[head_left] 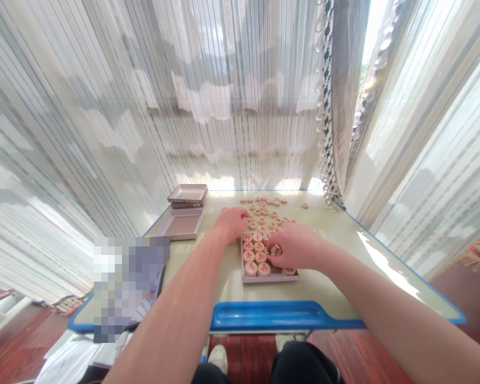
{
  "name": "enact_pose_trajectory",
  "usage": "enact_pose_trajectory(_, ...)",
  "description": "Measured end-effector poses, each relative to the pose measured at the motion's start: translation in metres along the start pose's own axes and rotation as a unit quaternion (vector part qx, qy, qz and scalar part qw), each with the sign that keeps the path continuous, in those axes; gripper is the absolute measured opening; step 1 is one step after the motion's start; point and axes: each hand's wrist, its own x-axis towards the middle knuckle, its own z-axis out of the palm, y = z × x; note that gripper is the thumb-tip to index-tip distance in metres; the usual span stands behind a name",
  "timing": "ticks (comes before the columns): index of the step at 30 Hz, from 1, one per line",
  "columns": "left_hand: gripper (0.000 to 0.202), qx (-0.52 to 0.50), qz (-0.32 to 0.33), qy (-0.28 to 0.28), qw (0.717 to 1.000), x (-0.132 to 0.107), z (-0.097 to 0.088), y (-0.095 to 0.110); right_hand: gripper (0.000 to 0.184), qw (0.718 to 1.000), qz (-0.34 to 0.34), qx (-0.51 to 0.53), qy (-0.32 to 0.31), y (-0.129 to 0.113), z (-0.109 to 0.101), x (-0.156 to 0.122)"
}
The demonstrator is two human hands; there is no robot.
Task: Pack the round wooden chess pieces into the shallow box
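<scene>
A shallow grey tray (251, 279) lies near the middle of the pale table and holds round wooden game pieces (255, 255) with red characters in neat rows. My right hand (297, 246) hovers over the tray's right part, fingers pinched on one wooden piece (274, 249). My left hand (232, 222) rests curled at the tray's far left corner, beside loose pieces; whether it holds one is hidden. More loose pieces (266, 205) lie scattered beyond the tray.
A grey box lid (181, 224) and a stacked box (188, 194) sit at the far left of the table (344, 240). A blurred-out patch covers the near left. A blue groove (272, 314) runs along the front edge. Sheer curtains surround the table.
</scene>
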Motion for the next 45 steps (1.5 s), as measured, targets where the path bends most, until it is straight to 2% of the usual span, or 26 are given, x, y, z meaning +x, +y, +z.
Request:
enact_pose_trajectory(7,0.028,0.014,-0.007,0.013,1.000,-0.001,0.000,0.000,0.026,1.000,0.011,-0.007,0.012,0.001,0.004,0.002)
enact_pose_trajectory(19,0.030,0.045,-0.008,0.072,0.996,0.002,0.002,-0.003,0.026,0.999,0.020,-0.006,0.024,0.003,0.005,0.007)
enact_pose_trajectory(29,0.030,0.036,0.018,0.064,0.997,0.000,0.004,0.000,0.024,0.999,0.017,0.001,0.046,0.001,0.005,0.006)
enact_pose_trajectory(33,0.035,-0.001,0.058,0.041,0.997,0.000,0.007,0.006,0.023,0.997,0.027,0.016,0.076,0.003,0.005,0.005)
enact_pose_trajectory(39,0.036,0.009,0.071,-0.080,0.994,0.001,0.009,0.013,0.023,0.987,0.051,0.047,0.147,0.011,0.005,0.008)
enact_pose_trajectory(45,0.034,0.011,0.063,-0.054,0.997,0.001,0.007,0.013,0.028,0.978,0.092,0.061,0.178,0.015,0.005,0.011)
